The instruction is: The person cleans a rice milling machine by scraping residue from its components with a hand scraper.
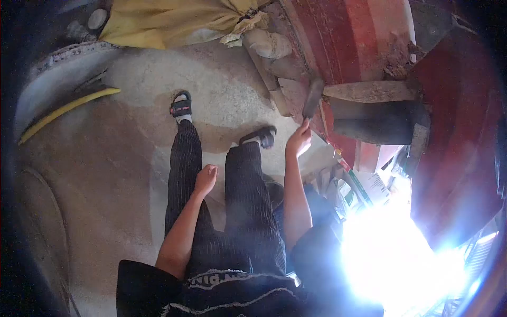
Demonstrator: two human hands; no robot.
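Observation:
My right hand (pixel 299 140) is closed around the lower end of a dark, elongated tool (pixel 312 99), whose blunt, wide end points away from me. Whether it is a brush or a blade cannot be made out. The tool is beside the edge of a red striped surface (pixel 338 47) and a loose flat board (pixel 292 95). Over my left thigh, my left hand (pixel 206 180) is curled into a fist, and anything inside it is hidden.
A yellow curved strip (pixel 68 113) lies on the concrete floor (pixel 105 169) at left. Yellow cloth (pixel 169 21) spreads at the top. A worn wooden piece (pixel 369 91) juts out at right, above papers (pixel 369 185) and a bright glare. My sandals (pixel 181 107) rest on the floor.

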